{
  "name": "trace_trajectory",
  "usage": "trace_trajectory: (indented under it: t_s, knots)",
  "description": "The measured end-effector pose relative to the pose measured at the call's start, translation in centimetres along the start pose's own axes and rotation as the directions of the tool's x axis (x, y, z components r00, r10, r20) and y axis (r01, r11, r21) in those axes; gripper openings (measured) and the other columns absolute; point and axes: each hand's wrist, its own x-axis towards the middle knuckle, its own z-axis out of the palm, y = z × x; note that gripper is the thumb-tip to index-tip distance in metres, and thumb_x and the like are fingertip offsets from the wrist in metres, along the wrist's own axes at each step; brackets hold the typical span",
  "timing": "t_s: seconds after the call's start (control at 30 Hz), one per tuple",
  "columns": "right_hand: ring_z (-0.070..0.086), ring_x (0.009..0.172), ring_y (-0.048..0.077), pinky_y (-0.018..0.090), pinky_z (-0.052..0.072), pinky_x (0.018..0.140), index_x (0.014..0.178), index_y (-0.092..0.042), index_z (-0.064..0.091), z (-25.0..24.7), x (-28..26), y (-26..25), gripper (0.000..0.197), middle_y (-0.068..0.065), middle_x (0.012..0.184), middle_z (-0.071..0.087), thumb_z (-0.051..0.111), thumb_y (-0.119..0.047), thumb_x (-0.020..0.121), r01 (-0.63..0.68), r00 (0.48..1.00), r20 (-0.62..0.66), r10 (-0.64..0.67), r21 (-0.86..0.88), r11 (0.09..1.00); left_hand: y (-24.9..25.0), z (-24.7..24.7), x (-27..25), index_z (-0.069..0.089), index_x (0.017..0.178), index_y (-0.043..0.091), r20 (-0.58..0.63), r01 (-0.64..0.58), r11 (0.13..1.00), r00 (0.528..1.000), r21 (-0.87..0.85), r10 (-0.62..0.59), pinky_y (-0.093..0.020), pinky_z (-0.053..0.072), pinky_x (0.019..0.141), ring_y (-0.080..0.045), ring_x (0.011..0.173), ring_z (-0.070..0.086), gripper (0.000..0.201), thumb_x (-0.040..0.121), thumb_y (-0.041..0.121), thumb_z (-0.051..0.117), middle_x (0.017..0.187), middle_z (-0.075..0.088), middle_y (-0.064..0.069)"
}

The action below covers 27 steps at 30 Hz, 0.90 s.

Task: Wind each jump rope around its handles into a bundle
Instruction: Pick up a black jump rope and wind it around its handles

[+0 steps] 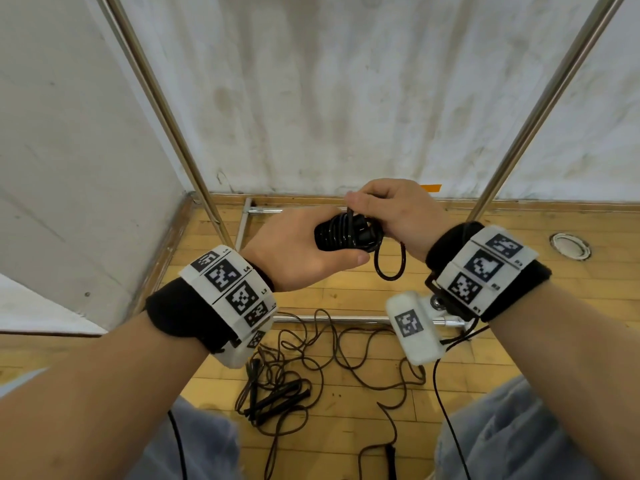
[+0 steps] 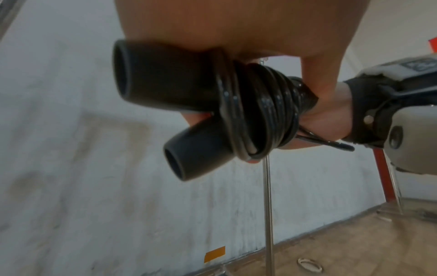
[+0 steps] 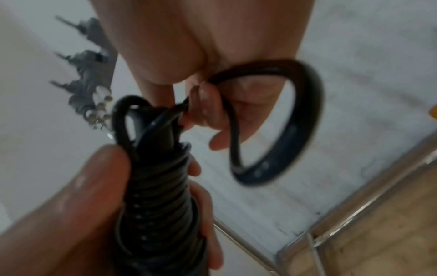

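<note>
A black jump rope bundle [image 1: 346, 233] hangs in front of me, its cord coiled tightly round two black handles [image 2: 165, 82]. My left hand [image 1: 298, 251] grips the bundle from below, thumb along its near side. My right hand [image 1: 391, 209] pinches the cord at the top right end of the coils. A short loose loop [image 1: 391, 263] of cord hangs below that hand; in the right wrist view this loop [image 3: 305, 130] curves out from the pinching fingers [image 3: 208, 104]. The coils [image 3: 156, 205] run down between my left thumb and fingers.
Loose jump ropes [image 1: 311, 362] lie tangled on the wooden floor between my knees, with black handles [image 1: 277, 400] among them. Two slanted steel poles [image 1: 166, 123] and a floor bar [image 1: 332, 319] frame the spot. A white wall stands behind, a round floor fitting [image 1: 569, 245] at right.
</note>
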Motion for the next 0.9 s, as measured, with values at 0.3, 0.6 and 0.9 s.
trace_trajectory:
  t_s: [0.3, 0.6, 0.9]
  knots:
    - [0.039, 0.044, 0.009, 0.022, 0.041, 0.046, 0.081, -0.019, 0.067, 2.2, -0.6, 0.4, 0.027, 0.002, 0.061, 0.046, 0.046, -0.024, 0.097, -0.142, 0.989, 0.005, 0.150, 0.371, 0.918, 0.5, -0.2, -0.2, 0.058, 0.098, 0.024, -0.171, 0.000, 0.945, 0.984, -0.327, -0.059, -0.025, 0.046, 0.051, -0.009, 0.057, 0.062, 0.023, 0.084, 0.039, 0.070, 0.068, 0.063, 0.006]
    - [0.033, 0.055, 0.016, 0.033, 0.031, 0.056, 0.083, -0.008, 0.048, 3.9, -1.6, -0.8, 0.020, -0.001, 0.063, 0.040, 0.034, -0.007, 0.097, -0.003, 0.999, -0.037, -0.002, -0.155, 0.988, -0.8, 0.1, 1.1, 0.058, 0.103, 0.020, -0.316, 0.083, 0.956, 0.933, -0.280, -0.174, -0.038, 0.050, 0.060, -0.022, 0.068, 0.063, 0.033, 0.085, 0.047, 0.065, 0.077, 0.065, 0.000]
    - [0.042, 0.055, 0.016, 0.042, 0.051, 0.064, 0.077, -0.011, 0.051, 3.3, -1.7, -0.5, 0.024, -0.002, 0.062, 0.044, 0.036, 0.002, 0.091, -0.041, 0.998, -0.054, 0.025, -0.309, 0.950, -0.6, 1.4, 1.1, 0.048, 0.092, 0.020, -0.222, 0.182, 0.929, 0.940, -0.322, -0.260, -0.039, 0.052, 0.055, -0.020, 0.061, 0.064, 0.038, 0.079, 0.050, 0.069, 0.074, 0.067, -0.001]
